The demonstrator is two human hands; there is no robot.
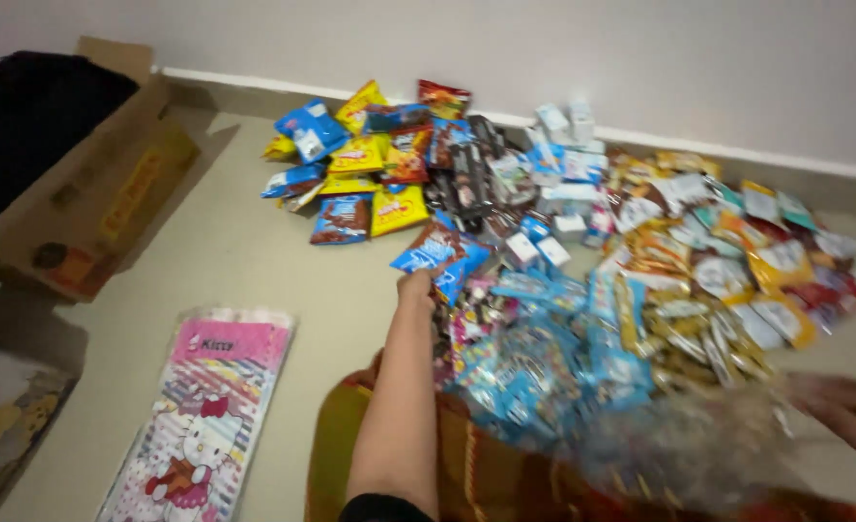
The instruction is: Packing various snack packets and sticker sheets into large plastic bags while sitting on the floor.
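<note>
The left hand (416,286) reaches out toward twelve o'clock, fingers pinching the near edge of a blue foil snack packet (442,253) at the rim of the big heap of mixed sweets and snack packets (582,280) spread on the beige floor (225,251). At four o'clock the right hand (848,411) is motion-blurred beside a clear crinkly plastic bag (679,445), so its grip cannot be told. The heap looks largely unsorted; the pink cartoon-cat printed bag (205,416) at seven o'clock lies flat and apart, as does the open brown cardboard box (89,193) at ten o'clock.
</note>
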